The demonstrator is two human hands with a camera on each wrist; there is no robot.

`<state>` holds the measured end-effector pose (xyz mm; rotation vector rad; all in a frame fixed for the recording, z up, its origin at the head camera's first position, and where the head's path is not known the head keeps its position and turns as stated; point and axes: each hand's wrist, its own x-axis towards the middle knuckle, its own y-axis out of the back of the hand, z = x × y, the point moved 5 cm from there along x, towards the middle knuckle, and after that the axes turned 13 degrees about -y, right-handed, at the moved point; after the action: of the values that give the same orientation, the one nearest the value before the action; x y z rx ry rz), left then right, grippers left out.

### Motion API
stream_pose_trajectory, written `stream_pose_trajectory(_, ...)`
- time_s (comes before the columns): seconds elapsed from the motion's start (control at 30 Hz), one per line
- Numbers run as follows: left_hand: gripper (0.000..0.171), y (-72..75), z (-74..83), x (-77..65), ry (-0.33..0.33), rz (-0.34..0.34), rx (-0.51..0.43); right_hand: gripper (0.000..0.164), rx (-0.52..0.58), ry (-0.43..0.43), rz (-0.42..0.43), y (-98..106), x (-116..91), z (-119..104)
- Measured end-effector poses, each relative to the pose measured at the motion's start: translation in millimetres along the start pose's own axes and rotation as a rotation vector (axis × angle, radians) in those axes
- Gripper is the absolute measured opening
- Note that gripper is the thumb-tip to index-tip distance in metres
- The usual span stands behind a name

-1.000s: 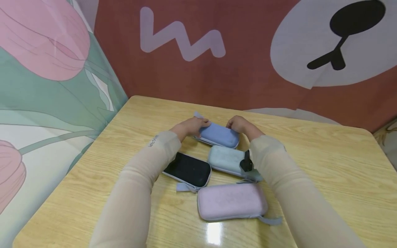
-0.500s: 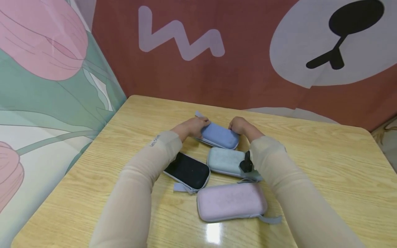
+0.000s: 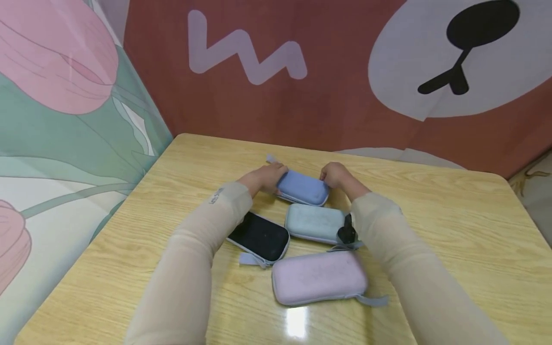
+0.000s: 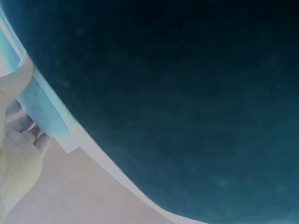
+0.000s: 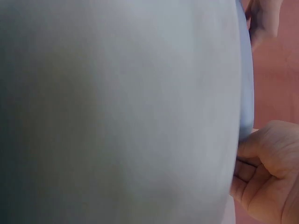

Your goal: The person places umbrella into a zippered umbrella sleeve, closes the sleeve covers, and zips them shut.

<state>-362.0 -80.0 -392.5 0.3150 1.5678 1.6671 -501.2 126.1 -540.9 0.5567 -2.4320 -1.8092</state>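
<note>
A blue zip case [image 3: 305, 187] lies farthest back of several similar cases. My left hand [image 3: 268, 177] grips its left end, and in the left wrist view the thumb lies along the edge of the case [image 4: 44, 109]. At the back right corner, my right hand [image 3: 337, 175] pinches the blue case's edge with curled fingers. The right wrist view has that hand [image 5: 275, 172] against the blue side [image 5: 247, 93]; what exactly sits between its fingertips is hidden. A strap [image 3: 270, 158] sticks out behind the case's left end.
Nearer me lie a pale blue case [image 3: 314, 222], a black-topped case [image 3: 264, 238] partly under my left sleeve, and a pink case [image 3: 319, 278] with a grey strap. A black device [image 3: 347, 233] hangs at my right wrist. The wooden table [image 3: 453, 230] meets a printed wall behind.
My right hand has shifted slightly right along the blue case's edge. The left hand keeps its grip on the left end. The head view has turned a little.
</note>
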Motion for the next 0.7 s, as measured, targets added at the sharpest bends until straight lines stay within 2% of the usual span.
stream_pose_trajectory(0.1, 0.07, -2.6, 0.6, -2.3, 0.033, -0.002, 0.014, 0.013, 0.014, -0.045, -0.034, 8, -17, 7)
stream_pose_trajectory(0.13, 0.07, -3.1, 1.0, -3.2, 0.044, -0.001, 0.017, 0.012, 0.033, -0.049, -0.02, 11, -23, 7)
stream_pose_trajectory(0.17, 0.07, -3.4, 1.4, -4.1, 0.054, 0.002, 0.024, 0.011, 0.066, -0.063, -0.053, 22, -38, -2)
stream_pose_trajectory(0.2, 0.069, -3.6, 2.1, -4.9, 0.061, 0.005, 0.029, 0.008, 0.086, -0.087, -0.089, 25, -44, -4)
stream_pose_trajectory(0.23, 0.069, -3.1, 2.5, -6.2, 0.065, 0.012, 0.034, 0.007, 0.13, -0.088, -0.113, 26, -47, -4)
stream_pose_trajectory(0.33, 0.068, -1.8, 4.8, -9.3, 0.065, 0.028, 0.05, 0.007, 0.172, -0.145, -0.189, 33, -58, -13)
stream_pose_trajectory(0.43, 0.067, -1.7, 7.7, -10.7, 0.066, 0.032, 0.075, 0.013, 0.255, -0.09, -0.167, 23, -50, -1)
stream_pose_trajectory(0.47, 0.066, -1.7, 8.7, -11.1, 0.068, 0.031, 0.085, 0.016, 0.249, -0.123, -0.188, 28, -57, -8)
stream_pose_trajectory(0.53, 0.065, -2.2, 10.6, -11.1, 0.077, 0.031, 0.091, 0.019, 0.28, -0.123, -0.186, 38, -73, -22)
stream_pose_trajectory(0.57, 0.064, -2.4, 11.5, -11.0, 0.082, 0.031, 0.097, 0.021, 0.295, -0.101, -0.173, 47, -86, -33)
stream_pose_trajectory(0.67, 0.062, -2.7, 13.2, -11.2, 0.1, 0.03, 0.113, 0.02, 0.251, -0.176, -0.199, 79, -128, -73)
stream_pose_trajectory(0.7, 0.061, -3.0, 13.4, -11.4, 0.107, 0.025, 0.124, 0.02, 0.257, -0.168, -0.188, 86, -138, -83)
